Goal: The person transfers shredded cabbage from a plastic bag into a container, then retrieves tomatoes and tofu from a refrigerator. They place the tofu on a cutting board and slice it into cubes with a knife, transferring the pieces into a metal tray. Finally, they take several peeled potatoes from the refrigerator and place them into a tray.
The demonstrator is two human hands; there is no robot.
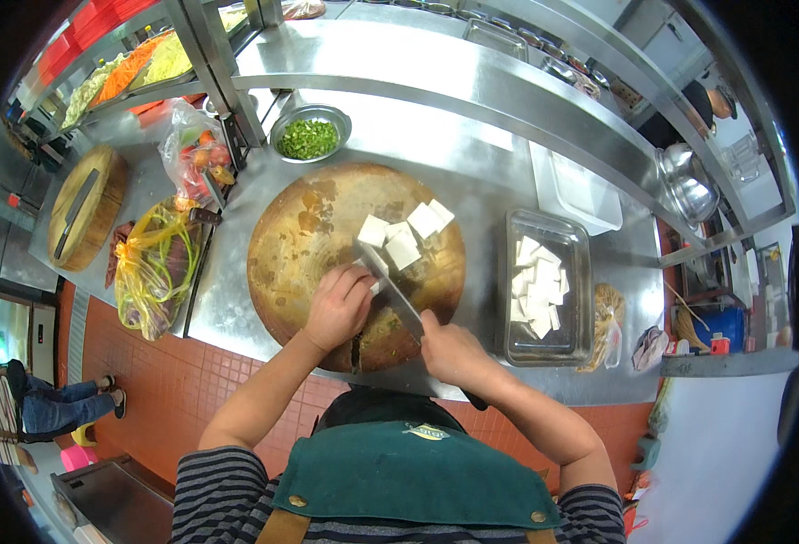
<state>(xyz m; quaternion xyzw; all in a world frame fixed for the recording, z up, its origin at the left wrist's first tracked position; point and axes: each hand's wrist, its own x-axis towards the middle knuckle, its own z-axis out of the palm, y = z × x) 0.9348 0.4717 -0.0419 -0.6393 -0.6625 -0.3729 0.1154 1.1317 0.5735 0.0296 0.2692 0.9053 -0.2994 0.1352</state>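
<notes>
My right hand (450,345) grips the handle of a kitchen knife (394,294), whose blade slants up and left across a round wooden chopping board (284,272). Close against the left side of the blade, my left hand (340,304) has bent fingers on a white block, likely tofu (375,288), mostly hidden beneath them. Beyond the blade lie several cut white pieces (403,250), some leaning on each other. To the right of the board, a rectangular metal tray (580,299) holds a heap of similar white pieces (542,285).
A metal bowl of chopped greens (310,138) stands behind the board. Bagged vegetables (158,272) and a second board with a knife (76,214) are at left. A white plastic container (576,183) sits beyond the tray. A steel shelf (440,92) spans the back. Another person (66,401) stands at far left.
</notes>
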